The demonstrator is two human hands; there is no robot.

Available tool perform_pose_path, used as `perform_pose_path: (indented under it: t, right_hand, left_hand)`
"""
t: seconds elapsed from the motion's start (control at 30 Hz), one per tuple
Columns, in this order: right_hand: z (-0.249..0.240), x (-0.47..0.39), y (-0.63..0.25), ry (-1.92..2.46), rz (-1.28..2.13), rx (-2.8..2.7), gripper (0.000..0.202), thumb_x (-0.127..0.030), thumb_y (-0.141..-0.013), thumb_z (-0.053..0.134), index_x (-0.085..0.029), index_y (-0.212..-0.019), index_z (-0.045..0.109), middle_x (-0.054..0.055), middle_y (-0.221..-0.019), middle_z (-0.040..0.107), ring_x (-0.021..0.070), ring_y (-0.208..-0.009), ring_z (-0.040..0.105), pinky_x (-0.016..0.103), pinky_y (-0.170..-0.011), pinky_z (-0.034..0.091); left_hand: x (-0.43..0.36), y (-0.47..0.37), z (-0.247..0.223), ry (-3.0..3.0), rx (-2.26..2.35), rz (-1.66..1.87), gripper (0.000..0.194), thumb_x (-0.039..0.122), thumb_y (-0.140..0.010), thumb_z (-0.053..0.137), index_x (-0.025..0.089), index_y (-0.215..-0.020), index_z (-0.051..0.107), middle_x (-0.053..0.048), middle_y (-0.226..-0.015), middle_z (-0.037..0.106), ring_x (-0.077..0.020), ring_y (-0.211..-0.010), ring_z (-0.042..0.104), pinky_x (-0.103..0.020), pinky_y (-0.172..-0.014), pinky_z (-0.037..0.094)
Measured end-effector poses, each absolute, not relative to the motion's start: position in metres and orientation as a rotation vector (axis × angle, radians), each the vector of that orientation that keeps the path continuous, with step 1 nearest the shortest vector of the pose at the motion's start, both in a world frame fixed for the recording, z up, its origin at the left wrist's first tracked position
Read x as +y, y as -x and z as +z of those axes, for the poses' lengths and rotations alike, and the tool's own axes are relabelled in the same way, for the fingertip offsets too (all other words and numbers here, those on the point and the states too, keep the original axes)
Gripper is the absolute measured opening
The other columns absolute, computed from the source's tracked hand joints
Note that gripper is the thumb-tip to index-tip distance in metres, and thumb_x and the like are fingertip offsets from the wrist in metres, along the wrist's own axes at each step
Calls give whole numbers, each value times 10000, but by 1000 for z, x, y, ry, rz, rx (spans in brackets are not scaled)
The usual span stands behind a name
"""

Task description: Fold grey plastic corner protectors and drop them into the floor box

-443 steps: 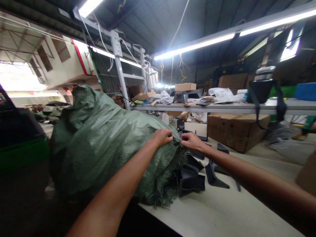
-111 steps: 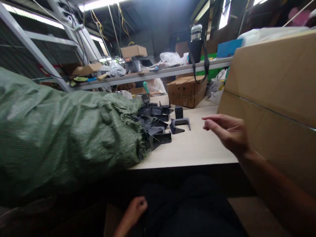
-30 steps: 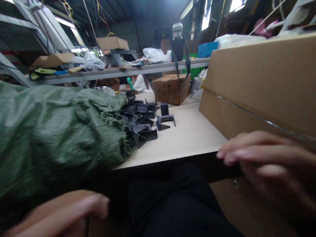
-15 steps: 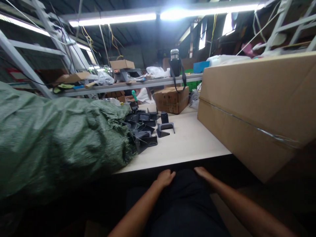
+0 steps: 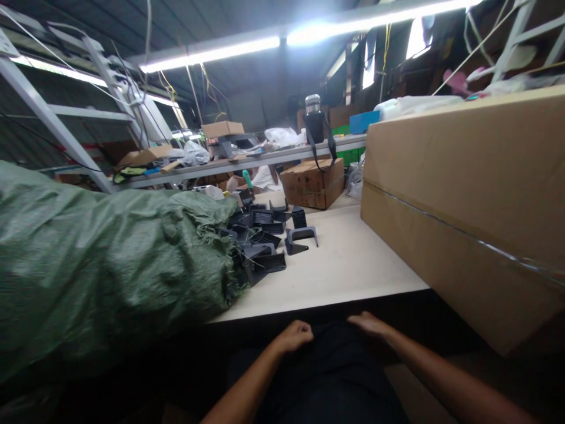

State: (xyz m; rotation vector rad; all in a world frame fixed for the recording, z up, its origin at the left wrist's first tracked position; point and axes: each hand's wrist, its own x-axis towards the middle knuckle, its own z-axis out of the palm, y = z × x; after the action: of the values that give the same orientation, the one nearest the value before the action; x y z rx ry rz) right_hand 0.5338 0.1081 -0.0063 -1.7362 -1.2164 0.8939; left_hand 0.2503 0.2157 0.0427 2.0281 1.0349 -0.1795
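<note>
My left hand (image 5: 296,337) is curled closed over my dark trousers (image 5: 333,371), just below the table's front edge. No object shows in its fingers. My right hand (image 5: 367,324) rests on the other side of my lap, its visible fingers loosely stretched toward the left; the rest fade into shadow. Both hands are apart from the goods on the pale tabletop (image 5: 344,259). Dark grey plastic brackets (image 5: 265,227) spill in a heap from the mouth of a green woven sack (image 5: 176,253). One U-shaped bracket (image 5: 302,235) lies at the heap's right side.
A large cardboard box (image 5: 463,194) bounds the right side. Farther back sits a smaller brown carton (image 5: 311,182), below a shelf (image 5: 265,158) bearing a strapped flask (image 5: 314,121), plastic bags and a blue box (image 5: 364,122). Metal racks flank both sides.
The view has tilted, so the table and boxes sit slightly lower and farther right. Both hands remain at my lap, a little lower in view; the brackets and sack have not moved.
</note>
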Motion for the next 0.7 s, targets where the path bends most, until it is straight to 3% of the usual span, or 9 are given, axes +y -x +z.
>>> perform_pose_path:
  t: [0.13,0.27,0.37,0.47,0.6,0.7]
  right_hand:
    - [-23,55,-535,1601,1070,-1285,476,-648,-731,739,-214,-662,556,-9,-671,577,177,-673,572,292,-626,444]
    - [-32,10,-527,1640,956,-1306,499,-719,-779,593,-242,-651,519,29,-660,590,230,-677,579,340,-643,427]
    - [-5,9,-519,1744,740,-1507,386,-593,-865,579,-238,-716,614,69,-768,687,267,-767,644,370,-721,449]
    - [43,24,-517,1647,553,-1681,343,-457,-1001,502,-236,-759,602,52,-771,671,228,-748,638,348,-716,448]
    - [80,56,-541,1538,98,-1608,264,-380,-1040,503,-245,-829,586,58,-818,664,219,-753,633,346,-717,489]
    - [74,86,-568,1530,-211,-1521,172,-364,-999,550,-238,-938,650,118,-1033,745,282,-986,703,406,-884,547]
  left_hand:
    - [185,-225,46,-2039,867,-245,43,174,-712,661,187,-707,620,49,-629,525,-128,-608,463,-265,-570,325]
    - [178,-196,49,-2120,959,-86,66,207,-683,639,204,-747,653,30,-688,584,-162,-695,523,-281,-628,343]
    - [192,-150,58,-2137,1197,148,151,339,-841,534,212,-824,613,-27,-828,649,-210,-848,595,-301,-766,431]
    - [202,-87,62,-2067,1531,287,340,493,-959,372,235,-856,569,-77,-891,694,-270,-921,671,-355,-858,488]
    - [200,-35,51,-1808,1896,238,462,720,-851,523,268,-799,606,-75,-857,749,-352,-1032,763,-404,-913,560]
    - [199,-36,38,-1745,1827,300,579,859,-715,578,280,-733,584,-90,-884,742,-389,-1100,744,-425,-873,581]
